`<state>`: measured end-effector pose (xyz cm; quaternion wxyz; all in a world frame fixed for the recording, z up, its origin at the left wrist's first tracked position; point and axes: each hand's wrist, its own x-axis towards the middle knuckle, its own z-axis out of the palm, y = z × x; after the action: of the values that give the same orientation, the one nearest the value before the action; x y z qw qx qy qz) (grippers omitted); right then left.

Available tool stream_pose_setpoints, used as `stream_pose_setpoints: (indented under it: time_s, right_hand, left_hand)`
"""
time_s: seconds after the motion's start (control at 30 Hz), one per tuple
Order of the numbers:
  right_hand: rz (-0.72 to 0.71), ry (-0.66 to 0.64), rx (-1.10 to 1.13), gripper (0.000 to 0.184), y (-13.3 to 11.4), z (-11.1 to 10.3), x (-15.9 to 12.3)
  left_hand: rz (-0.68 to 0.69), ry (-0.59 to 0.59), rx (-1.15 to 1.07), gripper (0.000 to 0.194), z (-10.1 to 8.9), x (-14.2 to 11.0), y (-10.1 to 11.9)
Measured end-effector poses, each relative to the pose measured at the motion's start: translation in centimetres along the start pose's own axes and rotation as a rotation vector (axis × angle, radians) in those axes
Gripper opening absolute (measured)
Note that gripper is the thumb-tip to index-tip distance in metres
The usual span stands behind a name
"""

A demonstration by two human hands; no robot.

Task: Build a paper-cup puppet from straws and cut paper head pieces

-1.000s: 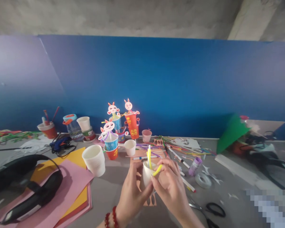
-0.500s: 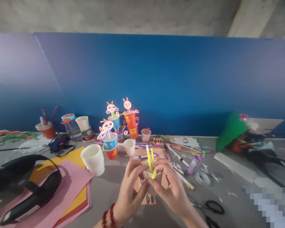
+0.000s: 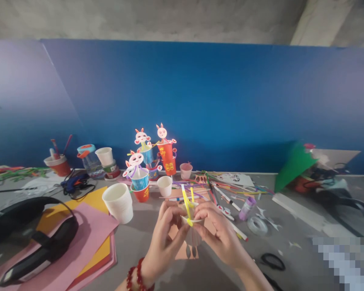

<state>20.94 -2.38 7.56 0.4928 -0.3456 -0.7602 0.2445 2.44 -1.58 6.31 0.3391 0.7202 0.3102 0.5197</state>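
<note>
Near the table's front, a white paper cup (image 3: 193, 238) is gripped at its rim between my two hands. My left hand (image 3: 169, 232) pinches the left side, thumb and fingers closed on the rim. On the right side, my right hand (image 3: 216, 231) pinches it in the same way. Yellow strips (image 3: 186, 202), perhaps pipe cleaners, stand up out of the cup; one end shows at the near rim between my thumbs. Behind and below lies an orange-pink sheet with leaf-shaped cut-outs (image 3: 182, 252), partly hidden by the hands and cup.
Cups with rabbit faces (image 3: 140, 178) stand at the back. Stacked white cups (image 3: 118, 204), coloured paper (image 3: 87, 230) and a black headset (image 3: 45, 238) are on the left. Right of my hands lie pens (image 3: 227, 198), a purple glue stick (image 3: 247, 208), clear tape (image 3: 257, 226) and black-handled scissors (image 3: 273, 262).
The yellow end at the cup's near rim has shifted left and slightly down, and the upright strips now lean further left. Both hands keep hold of the cup.
</note>
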Motion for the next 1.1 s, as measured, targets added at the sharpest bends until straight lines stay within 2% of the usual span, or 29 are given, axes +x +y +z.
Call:
stream_pose_setpoints:
  time_s: [0.3,0.43,0.53,0.77,1.1]
  right_hand:
    - [0.045,0.002,0.011,0.007,0.3,0.4,0.1]
    - [0.06,-0.048,0.063,0.004,0.1,0.1,0.0]
    - [0.043,-0.077,0.077,0.01,0.2,0.1,0.0]
    - [0.051,-0.042,0.092,0.015,0.5,0.7,0.0]
    - [0.07,-0.058,0.126,0.023,0.5,1.0,0.1]
  left_hand:
    - [-0.046,-0.023,0.043,0.007,-0.3,0.2,0.5]
    - [-0.033,-0.042,0.1,0.007,-0.4,0.2,0.6]
    - [-0.036,-0.029,0.116,0.005,-0.5,0.2,0.6]
    - [0.006,-0.045,0.137,0.01,-0.5,0.3,0.8]
    - [-0.015,-0.112,0.109,0.009,-0.7,0.3,1.2]
